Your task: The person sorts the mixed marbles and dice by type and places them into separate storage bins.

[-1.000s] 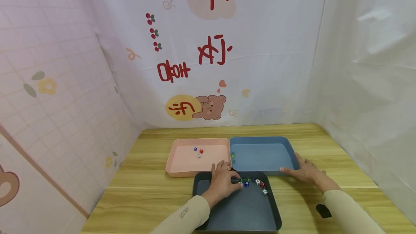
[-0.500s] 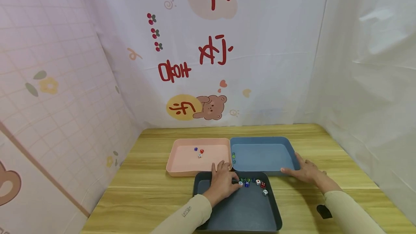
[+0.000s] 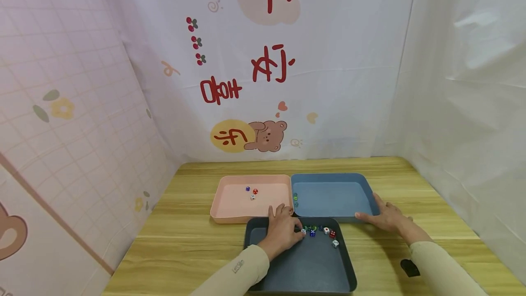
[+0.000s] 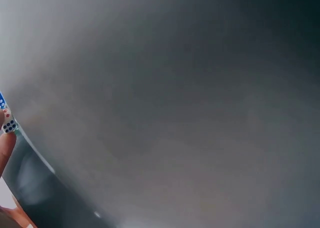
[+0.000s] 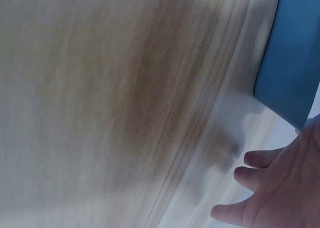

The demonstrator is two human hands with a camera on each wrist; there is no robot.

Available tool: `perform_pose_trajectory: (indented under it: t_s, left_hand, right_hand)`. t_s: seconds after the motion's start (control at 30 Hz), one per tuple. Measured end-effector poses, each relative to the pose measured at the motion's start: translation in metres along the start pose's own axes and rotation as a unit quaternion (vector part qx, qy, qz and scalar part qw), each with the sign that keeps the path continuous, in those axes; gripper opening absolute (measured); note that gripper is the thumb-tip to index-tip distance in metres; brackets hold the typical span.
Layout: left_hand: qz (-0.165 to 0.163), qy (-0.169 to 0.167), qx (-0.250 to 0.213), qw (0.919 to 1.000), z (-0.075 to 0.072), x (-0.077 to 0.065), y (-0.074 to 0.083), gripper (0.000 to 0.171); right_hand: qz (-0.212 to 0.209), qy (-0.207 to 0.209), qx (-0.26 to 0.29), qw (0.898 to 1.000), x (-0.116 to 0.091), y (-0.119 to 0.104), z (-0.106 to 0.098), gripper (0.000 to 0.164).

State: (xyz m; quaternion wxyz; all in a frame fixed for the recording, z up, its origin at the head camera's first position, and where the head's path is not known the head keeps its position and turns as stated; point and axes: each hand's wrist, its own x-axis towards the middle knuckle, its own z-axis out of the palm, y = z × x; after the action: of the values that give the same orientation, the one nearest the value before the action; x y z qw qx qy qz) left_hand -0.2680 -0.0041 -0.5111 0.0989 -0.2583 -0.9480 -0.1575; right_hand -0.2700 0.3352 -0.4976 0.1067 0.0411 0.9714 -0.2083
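Pinching white die [image 3: 303, 231]: left hand [image 3: 281, 232], dark tray [image 3: 316, 268]; steadying blue tray [image 3: 337, 195], apparently: right hand [image 3: 386, 217], unclenched; next likely needs careful lift

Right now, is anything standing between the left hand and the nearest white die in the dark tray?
Nothing visible is: in the dark tray, the left hand pinches the white die directly. The blue die sits just to its right, beside rather than between them.
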Motion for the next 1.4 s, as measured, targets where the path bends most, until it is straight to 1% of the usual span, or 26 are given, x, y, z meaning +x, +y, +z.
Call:
perform_pose_trajectory:
  t_s: [0.3,0.5,0.8,1.03,1.1,1.23,1.4]
  left_hand:
    - [-0.006,-0.002,-0.025,0.9997,-0.002,0.0,-0.002,0.011]
    - [-0.009,-0.002,-0.032,0.9995,-0.005,0.001,0.0,0.011]
    - [-0.027,-0.002,-0.045,0.9986,-0.01,0.005,0.0,0.012]
    - [-0.034,0.024,-0.047,0.9981,-0.015,0.01,-0.003,0.012]
    - [-0.037,0.026,-0.047,0.9978,-0.016,0.011,-0.005,0.011]
    - [-0.046,0.03,-0.058,0.9968,-0.019,0.013,-0.009,0.009]
    - [-0.056,0.049,-0.079,0.9941,-0.024,0.015,-0.013,0.007]
  right_hand:
    - [0.002,-0.002,0.002,1.0,0.0,0.0,0.0,0.112]
    - [-0.001,-0.001,-0.005,1.0,0.0,0.001,-0.001,0.111]
    - [-0.003,0.004,-0.011,1.0,0.002,0.003,-0.001,0.11]
    - [-0.004,0.004,-0.009,1.0,0.001,0.002,-0.001,0.11]
    - [-0.005,0.007,-0.009,1.0,0.001,0.001,-0.001,0.11]
    - [-0.005,0.007,-0.011,1.0,0.001,0.0,-0.001,0.11]
    - [-0.006,0.008,-0.012,1.0,0.001,-0.001,-0.001,0.11]
